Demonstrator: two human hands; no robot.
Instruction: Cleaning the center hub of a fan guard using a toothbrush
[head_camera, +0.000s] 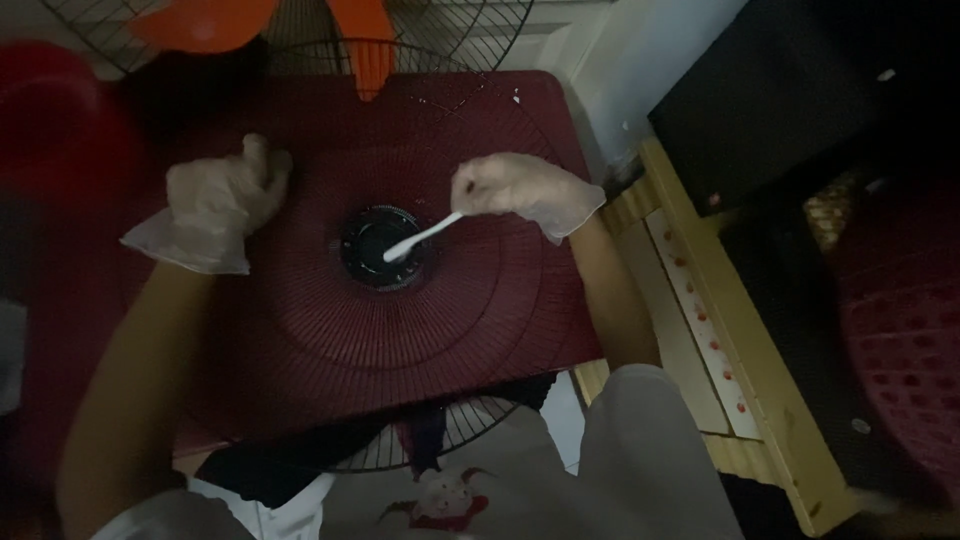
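Dim, underexposed head view with soft focus throughout. The brightest patches are the pale wall at far right and the gloved hands; the left edge and right side sink into shadow (detail lost), without glare.

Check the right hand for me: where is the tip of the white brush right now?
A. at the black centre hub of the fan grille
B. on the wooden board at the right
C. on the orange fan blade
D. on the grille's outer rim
A: the right hand holds the white brush with its head down at the black centre hub of the fan grille.
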